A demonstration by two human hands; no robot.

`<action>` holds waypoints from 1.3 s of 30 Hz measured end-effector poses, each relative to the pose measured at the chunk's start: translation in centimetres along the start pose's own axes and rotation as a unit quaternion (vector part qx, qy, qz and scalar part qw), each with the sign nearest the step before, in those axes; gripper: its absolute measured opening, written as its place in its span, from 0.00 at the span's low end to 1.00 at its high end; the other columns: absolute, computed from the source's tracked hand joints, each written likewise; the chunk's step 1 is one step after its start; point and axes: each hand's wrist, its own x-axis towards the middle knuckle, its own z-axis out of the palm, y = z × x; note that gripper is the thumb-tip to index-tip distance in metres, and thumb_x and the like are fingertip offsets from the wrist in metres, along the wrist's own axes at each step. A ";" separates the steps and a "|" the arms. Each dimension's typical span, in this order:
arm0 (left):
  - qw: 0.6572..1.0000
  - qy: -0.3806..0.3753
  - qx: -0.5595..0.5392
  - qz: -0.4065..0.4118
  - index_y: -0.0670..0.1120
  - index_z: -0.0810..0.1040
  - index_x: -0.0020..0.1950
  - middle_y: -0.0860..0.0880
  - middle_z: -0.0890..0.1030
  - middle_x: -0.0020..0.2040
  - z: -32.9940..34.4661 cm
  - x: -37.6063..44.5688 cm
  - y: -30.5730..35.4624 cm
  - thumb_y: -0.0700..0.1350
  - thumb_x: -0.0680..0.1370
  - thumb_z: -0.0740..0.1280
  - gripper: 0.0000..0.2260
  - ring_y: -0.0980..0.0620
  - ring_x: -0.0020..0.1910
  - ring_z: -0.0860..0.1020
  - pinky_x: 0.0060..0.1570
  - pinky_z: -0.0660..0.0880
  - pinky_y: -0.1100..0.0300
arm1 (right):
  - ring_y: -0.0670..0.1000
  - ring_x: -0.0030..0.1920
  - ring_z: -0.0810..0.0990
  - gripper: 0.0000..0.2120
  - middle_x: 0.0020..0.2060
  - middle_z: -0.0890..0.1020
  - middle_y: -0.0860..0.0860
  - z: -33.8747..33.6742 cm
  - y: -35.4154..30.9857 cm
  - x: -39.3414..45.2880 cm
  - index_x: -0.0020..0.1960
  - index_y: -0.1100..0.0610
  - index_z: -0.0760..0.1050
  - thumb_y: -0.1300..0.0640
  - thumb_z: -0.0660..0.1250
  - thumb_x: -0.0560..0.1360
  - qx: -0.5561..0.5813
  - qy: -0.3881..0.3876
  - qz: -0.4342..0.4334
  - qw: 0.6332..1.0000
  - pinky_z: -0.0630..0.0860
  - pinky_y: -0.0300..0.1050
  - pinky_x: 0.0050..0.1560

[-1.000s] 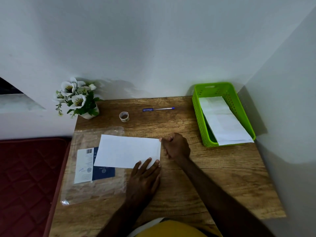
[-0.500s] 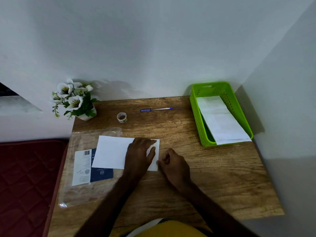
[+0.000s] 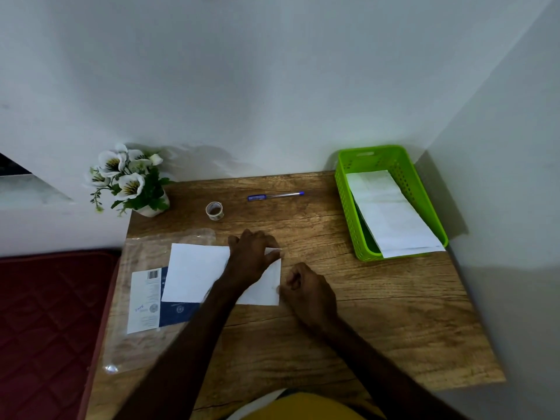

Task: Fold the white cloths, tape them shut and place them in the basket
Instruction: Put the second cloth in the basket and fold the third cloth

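Done so far: one folded white cloth [image 3: 391, 213] already lies in the green basket [image 3: 348, 207] at the far right of the bench [image 3: 378, 328], its near end sticking out over the rim; whether it is taped I cannot tell.
In hand now: a second white cloth [image 3: 194, 271] lies flat at the left middle of the bench, partly on a clear plastic wrapper [image 3: 142, 344] with a printed card [image 3: 145, 301] inside.
Left grip: my left hand [image 3: 253, 257] lies on the right part of this cloth, fingers reaching toward its far right corner and pressing it down (a crease being set, as I judge it).
Right grip: my right hand [image 3: 309, 294] sits just beside the cloth's right edge with fingers curled; whether they pinch the edge I cannot tell.
Tape: the small roll [image 3: 214, 211] stands untouched farther off, near the flower pot [image 3: 133, 183], with a pen [image 3: 274, 196] to its right.
Left to do: finish folding this cloth, tape it shut, carry it right to the basket.
Progress: roughly midway, judging by one cloth stowed and one still unsealed.
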 end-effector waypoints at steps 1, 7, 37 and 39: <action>1.000 0.002 -0.027 0.000 0.55 0.83 0.54 0.56 0.82 0.59 -0.1 0.0 -0.2 0.58 0.81 0.66 0.10 0.50 0.65 0.71 0.67 0.59 0.44 | 0.43 0.43 0.79 0.09 0.41 0.82 0.43 -0.1 0.0 0.2 0.47 0.47 0.75 0.44 0.72 0.75 0.023 -0.004 -0.005 1.000 0.76 0.44 0.45; 0.980 -0.012 -0.194 0.032 0.58 0.86 0.48 0.64 0.84 0.47 -0.6 0.0 -0.7 0.54 0.81 0.69 0.06 0.60 0.53 0.80 0.62 0.70 0.43 | 0.45 0.56 0.82 0.18 0.55 0.85 0.44 -1.6 -1.4 2.9 0.63 0.48 0.82 0.40 0.64 0.81 0.135 -0.022 -0.048 0.989 0.79 0.49 0.60; 0.935 0.182 -0.254 -0.170 0.49 0.86 0.57 0.53 0.86 0.50 -5.9 0.9 1.5 0.51 0.81 0.69 0.10 0.60 0.46 0.81 0.42 0.75 0.66 | 0.48 0.46 0.86 0.05 0.43 0.87 0.49 -3.5 -0.9 3.2 0.47 0.54 0.87 0.54 0.74 0.77 0.338 0.102 -0.062 0.933 0.82 0.44 0.49; 0.906 0.190 -0.327 -0.193 0.49 0.86 0.54 0.53 0.86 0.47 -5.7 0.8 1.4 0.50 0.80 0.71 0.07 0.59 0.43 0.82 0.39 0.75 0.66 | 0.51 0.45 0.85 0.06 0.42 0.87 0.53 -4.0 -1.6 4.7 0.47 0.58 0.86 0.56 0.73 0.78 0.342 0.142 -0.056 0.927 0.81 0.47 0.49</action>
